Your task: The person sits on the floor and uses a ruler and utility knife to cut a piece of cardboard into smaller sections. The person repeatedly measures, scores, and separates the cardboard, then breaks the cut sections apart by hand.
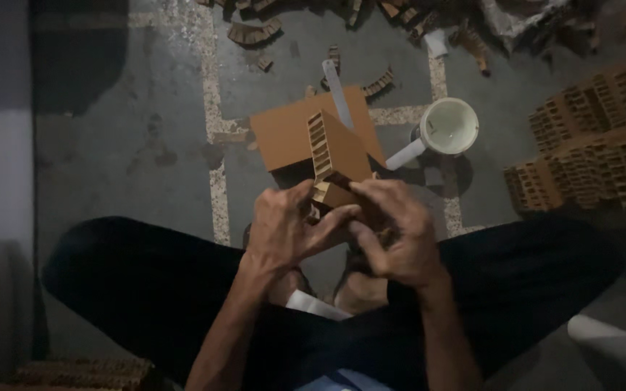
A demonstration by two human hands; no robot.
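head view: a folded brown cardboard piece (336, 156) with a slotted edge is held above the lap, between the knees, so that its lower end can be worked by both hands. the left hand (287, 228) is closed round the lower end, thumb pressed on it; the right hand (392, 232) is closed too, fingers pinching the same end. a flat brown sheet (284, 134) lies beneath on the floor (146, 145). a white cup (449, 127) stands just beside, and stacked slotted pieces (595, 137) are kept within reach at the right.
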